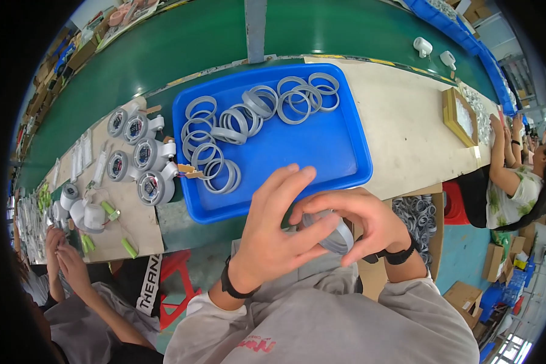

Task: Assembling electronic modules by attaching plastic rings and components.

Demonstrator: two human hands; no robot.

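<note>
In front of my chest, just off the near edge of the blue tray (340, 151), a grey ring (338, 238) is tilted between my two hands. My right hand (367, 218) curls around it, with fingers and thumb on either side. My left hand (279, 233) has its lower fingers against the ring, while its upper fingers stretch out toward the tray. Part of the ring is hidden behind the fingers. Several similar grey rings (294, 108) lie loosely inside the tray, some overlapping, mostly along its far and left sides.
Left of the tray stand several round grey-and-white housings (155, 187) with parts inside. A co-worker's hands (70, 261) work at the lower left. A carton of grey rings (415, 221) sits below the table at right. Another person (509, 182) works beside a yellow-edged box (459, 118).
</note>
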